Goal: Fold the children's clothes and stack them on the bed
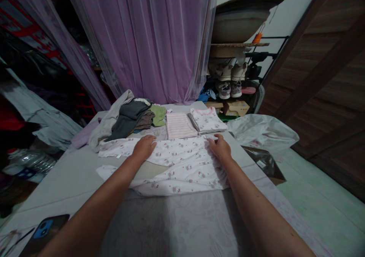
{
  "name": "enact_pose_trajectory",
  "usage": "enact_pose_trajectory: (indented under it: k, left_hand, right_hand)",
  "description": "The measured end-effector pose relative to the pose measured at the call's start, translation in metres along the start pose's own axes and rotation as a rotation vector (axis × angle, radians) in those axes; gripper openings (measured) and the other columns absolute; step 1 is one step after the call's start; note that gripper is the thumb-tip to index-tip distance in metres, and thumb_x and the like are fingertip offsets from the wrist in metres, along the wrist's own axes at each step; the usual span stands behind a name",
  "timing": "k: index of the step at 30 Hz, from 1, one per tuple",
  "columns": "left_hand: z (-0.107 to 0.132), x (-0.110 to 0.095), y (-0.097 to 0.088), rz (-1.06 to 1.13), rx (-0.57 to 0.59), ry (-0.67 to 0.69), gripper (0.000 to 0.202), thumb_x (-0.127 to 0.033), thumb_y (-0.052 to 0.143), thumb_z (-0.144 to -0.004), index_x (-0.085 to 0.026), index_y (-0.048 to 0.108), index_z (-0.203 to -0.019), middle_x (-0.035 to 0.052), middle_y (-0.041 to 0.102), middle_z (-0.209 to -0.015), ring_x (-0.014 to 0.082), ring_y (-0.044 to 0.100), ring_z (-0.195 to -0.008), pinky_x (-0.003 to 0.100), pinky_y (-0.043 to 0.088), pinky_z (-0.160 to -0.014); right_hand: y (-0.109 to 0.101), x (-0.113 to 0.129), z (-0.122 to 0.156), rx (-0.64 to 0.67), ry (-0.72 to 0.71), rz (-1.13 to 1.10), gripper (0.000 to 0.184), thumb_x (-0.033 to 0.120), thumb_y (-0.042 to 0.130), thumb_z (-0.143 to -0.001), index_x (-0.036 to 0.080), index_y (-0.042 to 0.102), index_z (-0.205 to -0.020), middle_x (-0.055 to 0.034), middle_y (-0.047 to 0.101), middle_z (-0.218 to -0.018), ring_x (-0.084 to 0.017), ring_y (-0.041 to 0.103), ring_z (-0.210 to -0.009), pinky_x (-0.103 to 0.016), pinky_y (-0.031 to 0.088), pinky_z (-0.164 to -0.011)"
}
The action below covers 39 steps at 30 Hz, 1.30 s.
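Observation:
A pair of white pajama pants (186,169) with a small printed character pattern lies spread sideways on the table, legs to the left and waist to the right. My left hand (145,147) is closed on the upper leg, its fingertips at the top edge of the cloth. At the waist end, my right hand (221,148) grips the top corner, thumb and fingers bent toward the fabric. Just beyond the pants sit a folded pink-striped garment (181,126) and, to its right, a folded white printed top (208,119) with a pink neckline.
A heap of loose clothes (128,116) lies at the table's back left. A phone (45,228) rests at the front left. Past the right edge are a clear plastic bag (262,133), an open box (266,164) and a shoe rack (239,55). A purple curtain (148,40) hangs behind.

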<state>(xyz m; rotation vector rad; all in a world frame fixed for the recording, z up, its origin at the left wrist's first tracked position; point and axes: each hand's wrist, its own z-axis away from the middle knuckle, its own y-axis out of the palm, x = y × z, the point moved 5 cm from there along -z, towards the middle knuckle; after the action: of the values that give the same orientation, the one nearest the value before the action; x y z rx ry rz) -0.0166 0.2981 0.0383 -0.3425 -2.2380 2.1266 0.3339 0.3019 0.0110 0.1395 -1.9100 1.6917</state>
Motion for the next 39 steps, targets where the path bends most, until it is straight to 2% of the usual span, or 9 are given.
enact_pose_trajectory:
  k: [3,6,10,14,18,22,28,33,39]
  left_hand:
    - [-0.019,0.028,0.005,-0.063,0.086,-0.05,0.04,-0.035,0.051,-0.086,-0.017,0.061,-0.121,0.013,0.06,-0.131,0.0264,0.055,-0.121,0.036,0.041,-0.101]
    - [-0.03,0.046,0.007,-0.093,0.149,-0.084,0.038,-0.044,0.057,-0.081,-0.019,0.066,-0.109,0.0113,0.065,-0.121,0.0273,0.06,-0.111,0.035,0.045,-0.091]
    - [-0.038,0.053,0.006,-0.117,0.203,-0.095,0.026,-0.043,0.061,-0.077,-0.023,0.066,-0.092,0.0055,0.069,-0.108,0.0235,0.063,-0.101,0.028,0.045,-0.081]
    - [-0.033,0.054,0.002,-0.133,0.124,-0.216,0.026,-0.039,0.047,-0.088,-0.025,0.061,-0.105,0.0054,0.072,-0.1,0.0236,0.065,-0.096,0.031,0.045,-0.079]
    - [-0.019,0.039,0.0,-0.147,-0.06,-0.227,0.038,-0.022,0.047,-0.086,-0.02,0.057,-0.122,0.0136,0.066,-0.121,0.0295,0.058,-0.115,0.044,0.039,-0.099]
    - [0.006,0.011,0.006,-0.123,-0.279,-0.06,0.051,-0.02,0.049,-0.086,-0.016,0.051,-0.136,0.0159,0.039,-0.152,0.0318,0.031,-0.142,0.052,0.017,-0.117]
    - [0.05,-0.026,0.052,-0.025,0.004,0.253,0.054,-0.049,0.037,-0.096,-0.022,0.046,-0.142,0.0085,0.041,-0.153,0.0274,0.03,-0.144,0.05,0.021,-0.117]
    - [0.064,-0.032,0.062,-0.059,0.026,0.223,0.056,-0.053,0.036,-0.096,-0.026,0.042,-0.145,0.0077,0.037,-0.155,0.0268,0.029,-0.144,0.049,0.019,-0.117]
    - [0.07,-0.038,0.058,-0.06,0.094,0.214,0.057,-0.053,0.036,-0.096,-0.031,0.036,-0.148,0.0083,0.028,-0.159,0.0299,0.02,-0.147,0.058,0.01,-0.116]
  right_hand:
    - [-0.004,-0.006,-0.003,0.012,0.055,0.015,0.052,0.047,0.045,-0.093,0.013,0.051,-0.132,-0.0125,0.072,-0.108,-0.025,0.066,-0.102,-0.03,0.045,-0.078]
    - [-0.004,-0.002,-0.002,0.056,-0.018,0.105,0.042,0.05,0.046,-0.093,0.018,0.064,-0.114,-0.0111,0.073,-0.102,-0.025,0.066,-0.097,-0.029,0.043,-0.071]
    - [-0.006,0.004,0.005,-0.063,-0.074,0.209,0.037,0.043,0.038,-0.097,0.019,0.064,-0.107,-0.0113,0.072,-0.095,-0.023,0.066,-0.087,-0.029,0.039,-0.066]
    - [-0.004,0.004,0.007,-0.107,-0.072,0.273,0.034,0.039,0.038,-0.098,0.019,0.06,-0.112,-0.0118,0.07,-0.103,-0.024,0.067,-0.087,-0.03,0.042,-0.069]
    - [0.002,0.004,0.005,-0.019,-0.069,0.303,0.034,0.041,0.04,-0.096,0.019,0.062,-0.111,-0.0127,0.069,-0.104,-0.024,0.066,-0.091,-0.032,0.045,-0.074]
    - [-0.003,0.002,0.014,-0.108,-0.11,0.251,0.041,0.038,0.042,-0.095,0.015,0.055,-0.127,-0.0162,0.065,-0.114,-0.026,0.064,-0.096,-0.035,0.046,-0.079]
    - [0.002,0.023,0.044,-0.232,-0.499,0.163,0.038,0.026,0.053,-0.088,0.017,0.061,-0.124,-0.0164,0.055,-0.135,-0.029,0.051,-0.121,-0.042,0.041,-0.097]
    - [0.014,0.051,0.038,-0.108,-0.572,0.187,0.031,0.021,0.052,-0.087,0.02,0.068,-0.115,-0.0123,0.058,-0.133,-0.026,0.052,-0.12,-0.038,0.041,-0.097]
    - [0.032,0.066,0.044,0.009,-0.675,0.214,0.032,0.025,0.049,-0.092,0.02,0.066,-0.118,-0.0116,0.061,-0.131,-0.025,0.053,-0.121,-0.037,0.04,-0.1]
